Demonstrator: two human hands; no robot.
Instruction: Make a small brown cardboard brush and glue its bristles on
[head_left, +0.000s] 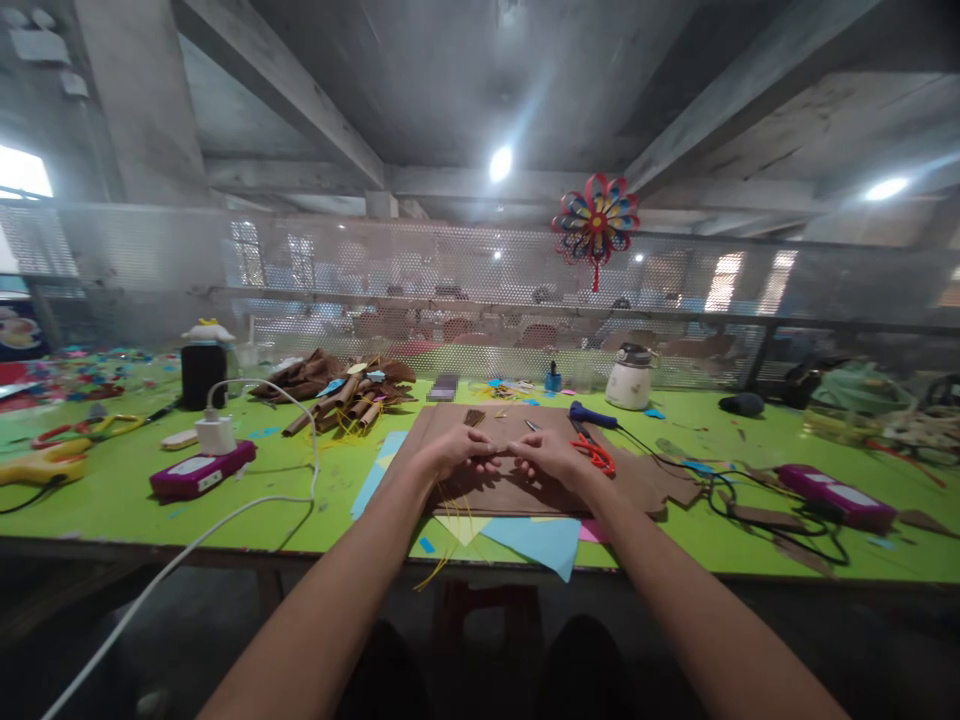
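Note:
Over a sheet of brown cardboard (pixel 420 470), my left hand (pixel 466 452) and my right hand (pixel 546 455) meet almost fingertip to fingertip. Both are closed in a pinch, and what lies between the fingers is too small to make out. Yellow strings (pixel 455 520) hang below my left hand over the table's front edge. Close behind my right hand lie red-handled scissors (pixel 596 455) and a blue glue gun (pixel 592 415). A small bunch of thin brown sticks (pixel 474 417) rests beyond my left hand. Light blue paper (pixel 536 540) sticks out from under the cardboard.
Rolled brown paper pieces (pixel 345 400) are heaped at the back left. Purple power strips (pixel 202 470) lie on both sides, with a white cable (pixel 315 450) and a black cord (pixel 720 490). A white jar (pixel 628 380) stands behind. A yellow glue gun (pixel 45 463) lies far left.

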